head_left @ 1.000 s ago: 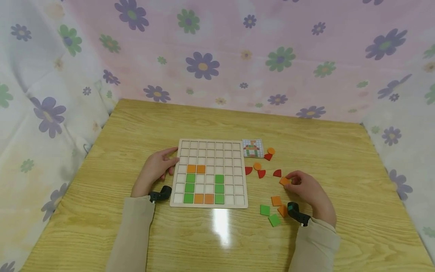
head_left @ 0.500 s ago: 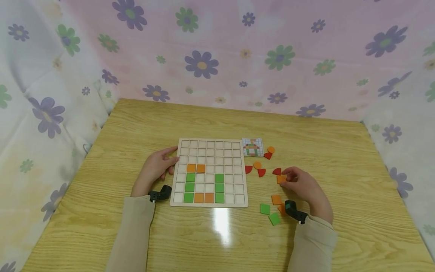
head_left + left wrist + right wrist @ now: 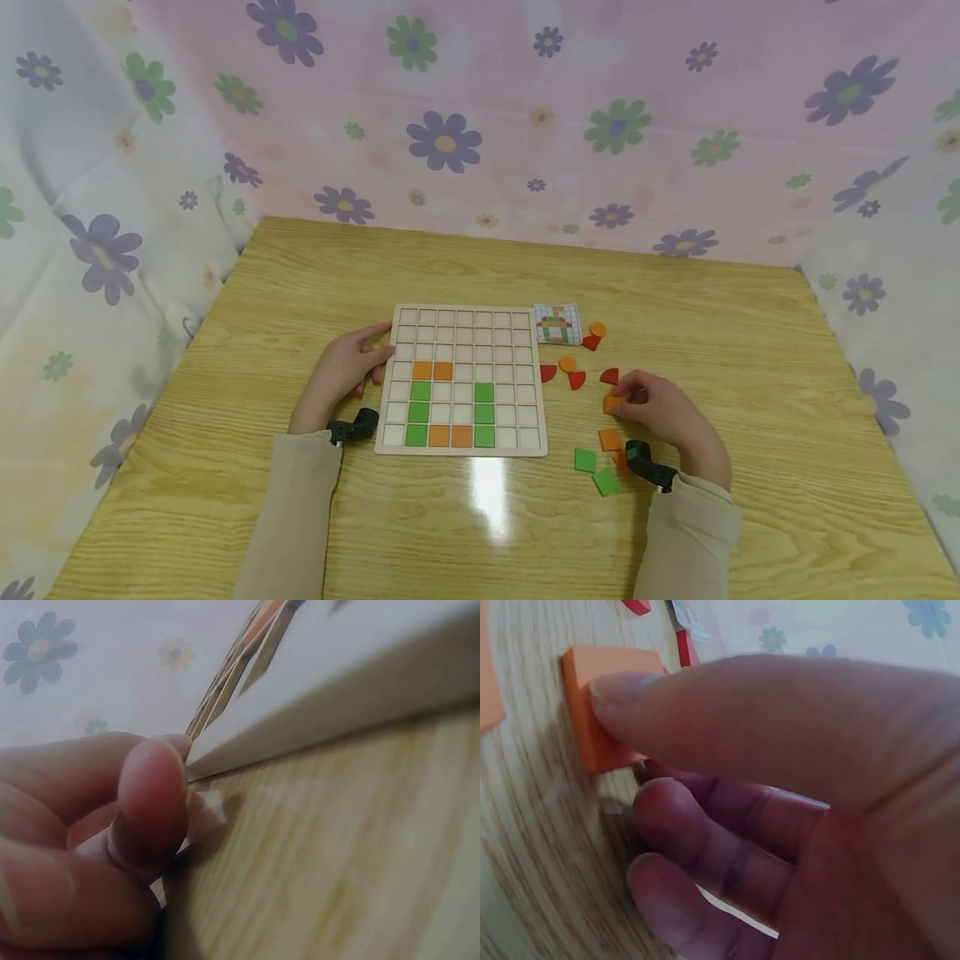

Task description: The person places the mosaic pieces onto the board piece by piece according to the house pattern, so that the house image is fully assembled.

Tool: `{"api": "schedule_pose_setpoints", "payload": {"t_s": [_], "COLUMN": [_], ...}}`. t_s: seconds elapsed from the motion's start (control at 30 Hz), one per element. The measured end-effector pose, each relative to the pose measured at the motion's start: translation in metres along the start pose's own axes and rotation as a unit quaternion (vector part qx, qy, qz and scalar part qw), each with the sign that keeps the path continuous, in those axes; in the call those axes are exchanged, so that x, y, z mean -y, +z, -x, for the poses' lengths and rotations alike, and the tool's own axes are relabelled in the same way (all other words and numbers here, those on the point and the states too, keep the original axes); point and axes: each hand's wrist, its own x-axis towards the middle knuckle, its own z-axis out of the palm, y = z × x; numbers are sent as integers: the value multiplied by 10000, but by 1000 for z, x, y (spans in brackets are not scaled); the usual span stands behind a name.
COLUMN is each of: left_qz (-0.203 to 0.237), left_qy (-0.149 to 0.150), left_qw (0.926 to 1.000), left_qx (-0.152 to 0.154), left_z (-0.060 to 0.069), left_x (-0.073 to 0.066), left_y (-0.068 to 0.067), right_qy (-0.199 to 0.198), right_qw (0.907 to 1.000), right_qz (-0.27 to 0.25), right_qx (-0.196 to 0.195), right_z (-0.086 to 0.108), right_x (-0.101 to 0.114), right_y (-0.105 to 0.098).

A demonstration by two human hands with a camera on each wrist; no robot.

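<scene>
A beige sleeve point(image 3: 288, 517) leads to the left hand point(image 3: 341, 367), which lies beside the left edge of a square, pale wooden grid board point(image 3: 517, 354). Its fingers are relaxed and slightly bent, with the fingertips point(image 3: 154, 795) at the board's side and no piece held.

In the board, two flat orange squares point(image 3: 432, 370) sit side by side in the fourth row from the top. Below them, a column of three green squares point(image 3: 418, 412) and a matching column of green squares point(image 3: 484, 413) to the right flank two orange squares point(image 3: 450, 436) in the bottom row.

Just right of the board's upper corner lies a small printed paper card point(image 3: 557, 323). Red quarter-circle pieces point(image 3: 577, 380) and orange discs point(image 3: 567, 364) lie scattered near it; loose green squares point(image 3: 585, 460) and orange squares point(image 3: 610, 439) lie nearer the person.

Furthest right, the right hand point(image 3: 663, 408) pinches one flat orange square tile point(image 3: 585, 712), the thumb pressed across its face. The lower fingers point(image 3: 667, 817) curl loosely beneath the thumb; whether the tile touches the wood-grain table point(image 3: 817, 467), I cannot tell.
</scene>
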Motion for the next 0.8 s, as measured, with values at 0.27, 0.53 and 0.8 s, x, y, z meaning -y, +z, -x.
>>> {"api": "schedule_pose_setpoints", "payload": {"t_s": [0.27,0.53,0.8], "left_qz": [24,17,-53], "left_qy": [-18,24,-7], "left_qw": [10000,10000,10000], "left_qx": [-49,-20,-48], "left_z": [0,-3,-2], "left_x": [2,1,0], "left_y": [1,3,0], "right_qy": [-212,-268,-558], "right_qw": [9994,9992,9978], "right_qz": [-51,-286,-327], "right_qx": [252,60,-149], "right_z": [-6,-21,-33], "right_x": [9,29,58], "right_y": [7,24,44]}}
